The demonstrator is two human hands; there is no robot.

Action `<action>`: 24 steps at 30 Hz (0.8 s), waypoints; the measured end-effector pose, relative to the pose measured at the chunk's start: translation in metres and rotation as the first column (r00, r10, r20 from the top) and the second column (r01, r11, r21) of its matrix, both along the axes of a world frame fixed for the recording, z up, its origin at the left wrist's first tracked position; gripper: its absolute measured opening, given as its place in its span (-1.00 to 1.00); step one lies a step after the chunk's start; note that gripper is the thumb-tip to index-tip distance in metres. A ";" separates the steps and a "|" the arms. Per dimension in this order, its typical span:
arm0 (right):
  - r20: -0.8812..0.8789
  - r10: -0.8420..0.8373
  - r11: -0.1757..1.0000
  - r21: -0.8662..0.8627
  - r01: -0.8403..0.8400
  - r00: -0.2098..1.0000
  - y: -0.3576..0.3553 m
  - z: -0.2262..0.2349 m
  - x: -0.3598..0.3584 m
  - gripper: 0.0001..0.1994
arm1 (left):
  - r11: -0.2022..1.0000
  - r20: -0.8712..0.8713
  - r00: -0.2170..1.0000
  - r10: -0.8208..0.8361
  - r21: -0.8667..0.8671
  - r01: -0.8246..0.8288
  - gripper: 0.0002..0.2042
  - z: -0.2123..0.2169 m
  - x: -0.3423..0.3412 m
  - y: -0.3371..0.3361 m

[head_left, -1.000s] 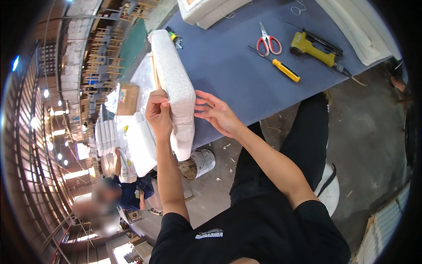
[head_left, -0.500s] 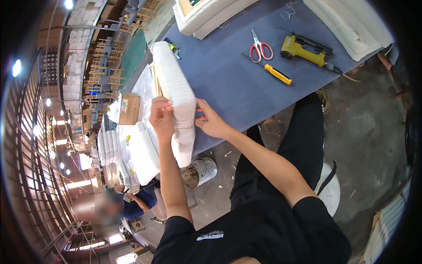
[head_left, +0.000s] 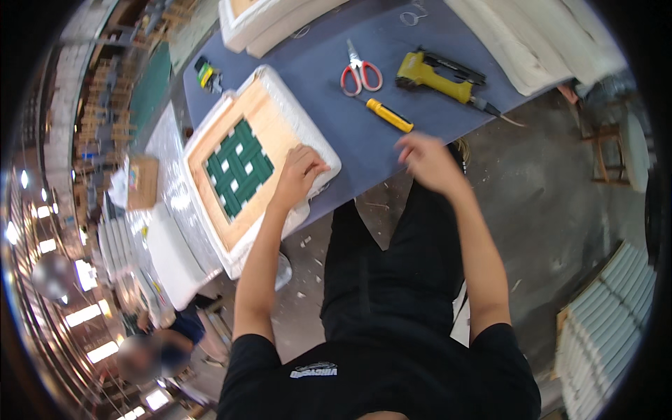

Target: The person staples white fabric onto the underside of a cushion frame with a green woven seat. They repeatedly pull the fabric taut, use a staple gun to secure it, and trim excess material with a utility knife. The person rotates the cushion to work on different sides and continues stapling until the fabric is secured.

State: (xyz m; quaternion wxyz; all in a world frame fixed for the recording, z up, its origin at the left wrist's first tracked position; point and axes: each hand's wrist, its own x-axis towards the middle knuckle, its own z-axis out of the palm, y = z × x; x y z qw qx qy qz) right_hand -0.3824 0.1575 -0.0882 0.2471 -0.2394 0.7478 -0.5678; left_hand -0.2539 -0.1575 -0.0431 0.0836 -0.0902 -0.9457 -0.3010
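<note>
A chair seat (head_left: 277, 119) lies underside up near the table's left end, its wooden frame edged in white fabric and crossed by green woven webbing (head_left: 241, 168). My left hand (head_left: 299, 171) rests on its right corner, fingers curled at the fabric edge. Somewhat blurred, my right hand (head_left: 425, 159) hovers by the table's front edge, fingers loosely bent and apart, with nothing seen in it. Closest to it is a screwdriver (head_left: 389, 115) with a yellow handle. Beside that lie red-handled scissors (head_left: 361, 75) and a yellow-green staple gun (head_left: 437, 78) with an air hose.
More white padded pieces (head_left: 280, 28) stand at the table's far edge, and others (head_left: 518, 49) at far right. A green and black tool (head_left: 208, 74) lies beyond the seat. Left are a cardboard box (head_left: 142, 182) and stacked white cushions (head_left: 175, 255); a person (head_left: 164, 350) sits lower left.
The chair seat, held up on its edge before, now lies tilted down with its webbed underside showing. My right hand has left it and moved right, toward the tools.
</note>
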 end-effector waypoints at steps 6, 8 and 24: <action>-0.776 0.004 0.804 0.378 0.460 0.631 0.016 -0.002 -0.135 -0.40 | 0.978 0.020 1.000 -0.013 0.210 0.009 -0.87 0.000 -0.011 0.000; -0.686 0.116 0.774 0.515 0.368 0.718 0.003 -0.007 -0.155 -0.37 | 0.976 0.016 1.000 -0.014 0.216 0.011 -0.89 -0.002 -0.008 -0.003; -0.213 0.393 0.916 0.171 -0.362 0.895 -0.024 0.126 -0.046 -0.41 | 0.969 -0.027 0.995 -0.096 0.224 0.100 -0.91 -0.009 0.000 -0.015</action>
